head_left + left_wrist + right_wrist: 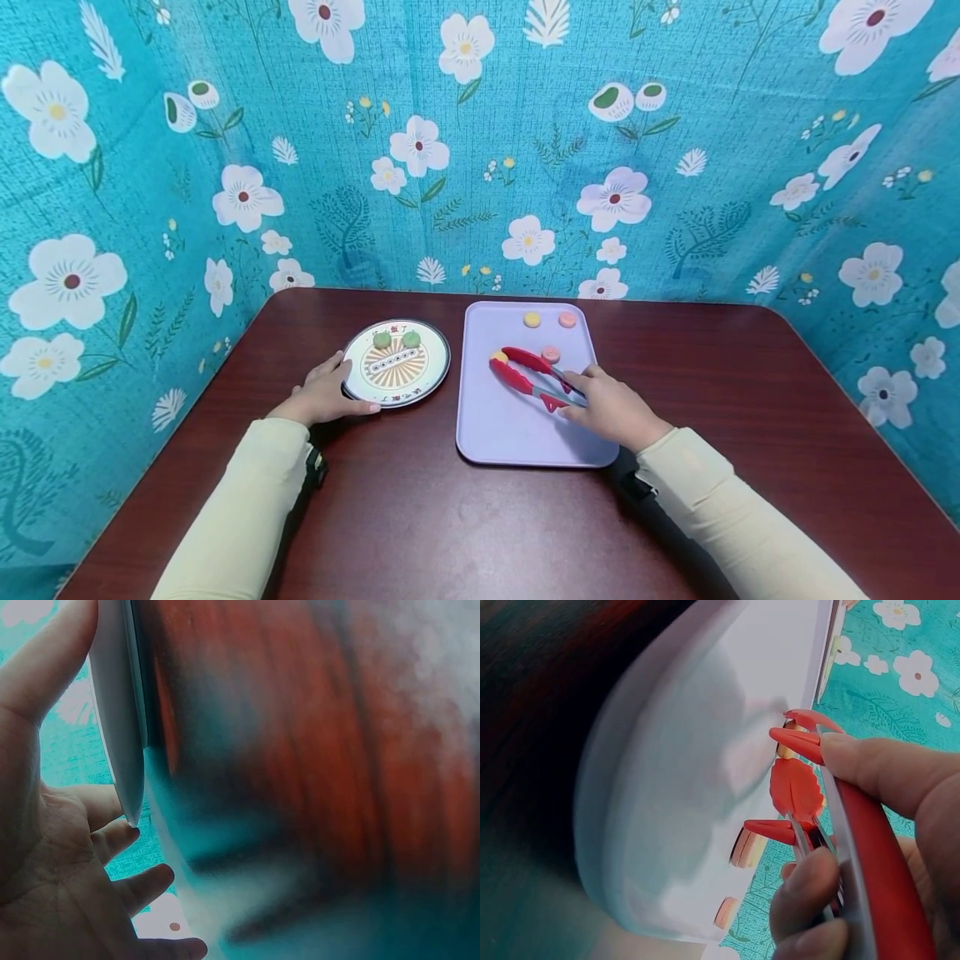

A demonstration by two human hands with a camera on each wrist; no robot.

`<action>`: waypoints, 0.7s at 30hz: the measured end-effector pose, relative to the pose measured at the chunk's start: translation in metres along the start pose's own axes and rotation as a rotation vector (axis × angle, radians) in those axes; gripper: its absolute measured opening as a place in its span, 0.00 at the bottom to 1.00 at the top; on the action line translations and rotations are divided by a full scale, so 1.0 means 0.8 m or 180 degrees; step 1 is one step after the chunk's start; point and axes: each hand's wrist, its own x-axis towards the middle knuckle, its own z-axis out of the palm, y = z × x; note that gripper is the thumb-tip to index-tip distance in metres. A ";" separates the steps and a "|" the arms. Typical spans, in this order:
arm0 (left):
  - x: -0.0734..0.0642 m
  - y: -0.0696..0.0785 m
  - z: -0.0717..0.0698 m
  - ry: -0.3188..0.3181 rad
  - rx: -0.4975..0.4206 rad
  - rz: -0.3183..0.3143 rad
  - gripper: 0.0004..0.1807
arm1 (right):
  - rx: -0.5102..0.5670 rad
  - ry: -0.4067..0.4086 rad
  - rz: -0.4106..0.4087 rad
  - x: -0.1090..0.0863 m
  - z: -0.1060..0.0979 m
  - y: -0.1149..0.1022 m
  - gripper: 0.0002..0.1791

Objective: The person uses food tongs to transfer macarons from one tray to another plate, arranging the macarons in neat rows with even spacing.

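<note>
My left hand rests at the near left rim of a round white plate. Its thumb lies along the near edge, and in the left wrist view the fingers are spread beside the rim. Two green macarons sit on the plate's far part. Over a lilac tray, my right hand grips red-tipped metal tongs. Between the tong tips is a yellow macaron; the right wrist view shows it partly hidden by the red tips.
Another yellow macaron and a pink macaron lie near the tray's far edge. A second pink macaron is close beside the tongs. The dark wooden table ends at a blue floral curtain.
</note>
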 end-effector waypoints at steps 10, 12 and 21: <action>0.000 -0.003 -0.001 0.0015 0.0036 0.0041 0.63 | 0.0040 -0.0035 0.0048 -0.001 -0.001 -0.001 0.36; 0.001 -0.003 0.000 0.0010 0.0044 0.0045 0.64 | 0.0039 -0.0034 0.0051 -0.001 -0.001 -0.001 0.36; 0.000 -0.002 -0.001 0.0006 0.0026 0.0046 0.64 | -0.0008 0.0009 0.0038 -0.002 -0.001 0.000 0.36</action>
